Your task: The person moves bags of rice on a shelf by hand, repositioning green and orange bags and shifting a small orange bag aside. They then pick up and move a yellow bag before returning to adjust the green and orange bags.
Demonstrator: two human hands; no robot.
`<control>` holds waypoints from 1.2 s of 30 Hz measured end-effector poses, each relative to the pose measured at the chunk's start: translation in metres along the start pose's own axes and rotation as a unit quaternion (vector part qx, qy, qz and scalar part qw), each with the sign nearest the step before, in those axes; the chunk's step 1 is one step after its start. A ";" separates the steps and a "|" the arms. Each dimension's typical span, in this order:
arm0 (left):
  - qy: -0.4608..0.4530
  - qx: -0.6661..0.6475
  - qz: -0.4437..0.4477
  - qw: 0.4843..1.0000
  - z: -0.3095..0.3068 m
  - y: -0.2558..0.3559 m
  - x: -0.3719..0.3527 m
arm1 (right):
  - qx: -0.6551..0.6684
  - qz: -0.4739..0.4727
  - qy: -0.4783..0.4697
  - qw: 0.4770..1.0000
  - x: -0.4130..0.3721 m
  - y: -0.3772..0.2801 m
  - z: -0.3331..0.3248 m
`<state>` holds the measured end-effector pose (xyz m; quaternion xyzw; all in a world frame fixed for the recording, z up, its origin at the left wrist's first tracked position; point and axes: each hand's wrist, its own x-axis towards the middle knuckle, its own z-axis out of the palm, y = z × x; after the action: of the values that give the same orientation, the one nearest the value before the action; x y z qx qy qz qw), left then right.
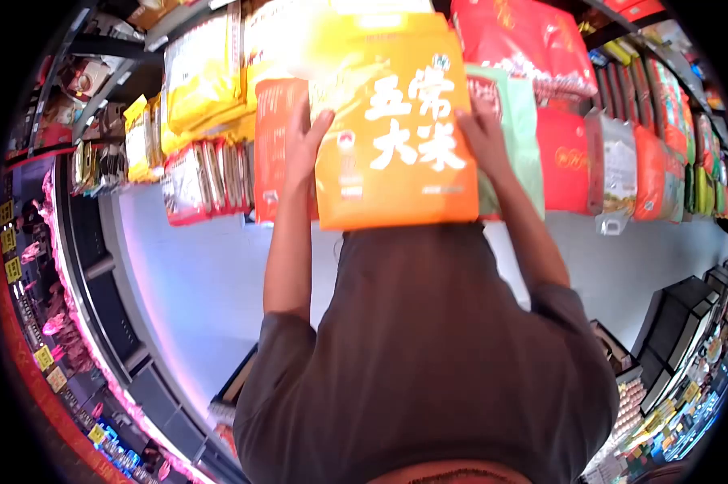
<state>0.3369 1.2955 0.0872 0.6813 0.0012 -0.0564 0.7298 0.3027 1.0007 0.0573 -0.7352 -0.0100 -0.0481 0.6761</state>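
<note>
An orange rice bag (396,189) with large white Chinese characters is held upright in front of my chest. At its left edge, my left hand (306,141) grips it, thumb on the front face and the other fingers mostly hidden behind. On the opposite edge, my right hand (483,133) holds it in a similar way, its fingertips partly out of sight. Behind the bag, a red packet (275,153) shows on the left and a pale green packet (524,137) on the right. The bag's upper part is washed out by glare.
Stacked yellow bags (203,77) and red bags (533,40) fill the shelves ahead. Packets in a row (211,181) stand lower left, and a grey-white bag (614,161) stands at right. Egg trays (628,407) and a black crate (674,331) are at lower right.
</note>
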 end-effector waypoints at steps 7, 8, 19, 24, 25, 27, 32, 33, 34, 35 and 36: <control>-0.023 -0.064 0.105 0.992 -0.004 -0.038 0.017 | 0.151 -0.089 0.002 0.984 -0.005 0.007 0.010; -0.025 -0.062 0.115 0.991 -0.004 -0.035 0.016 | 0.198 -0.064 -0.016 0.978 -0.004 0.005 0.011; -0.074 -0.266 0.016 0.961 0.013 -0.016 0.004 | 0.371 0.090 -0.025 0.924 -0.003 0.025 0.017; -0.068 -0.260 -0.005 0.963 0.017 0.005 -0.003 | 0.363 0.095 -0.037 0.926 -0.004 0.003 0.016; -0.057 -0.225 -0.035 0.972 0.015 0.007 -0.005 | 0.332 0.127 -0.028 0.934 -0.008 -0.015 0.015; -0.046 -0.188 -0.060 0.979 0.011 0.005 -0.009 | 0.301 0.154 -0.020 0.941 -0.011 -0.019 0.013; 0.003 -0.037 -0.107 0.993 0.005 0.010 -0.023 | 0.204 0.141 0.010 0.969 -0.021 -0.013 0.002; 0.003 -0.037 -0.110 0.993 0.002 0.006 -0.026 | 0.204 0.144 0.011 0.968 -0.024 -0.015 0.001; 0.003 -0.072 -0.111 0.991 -0.001 0.002 -0.028 | 0.185 0.154 0.022 0.970 -0.025 -0.016 0.000; 0.003 -0.106 -0.110 0.988 -0.004 -0.001 -0.028 | 0.166 0.162 0.034 0.972 -0.025 -0.017 0.000; 0.003 -0.106 -0.111 0.988 -0.007 -0.002 -0.029 | 0.166 0.163 0.034 0.972 -0.027 -0.015 0.001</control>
<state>0.3082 1.3045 0.0870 0.5963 0.0849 -0.1340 0.7869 0.2747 1.0045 0.0698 -0.6020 0.1256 0.0400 0.7875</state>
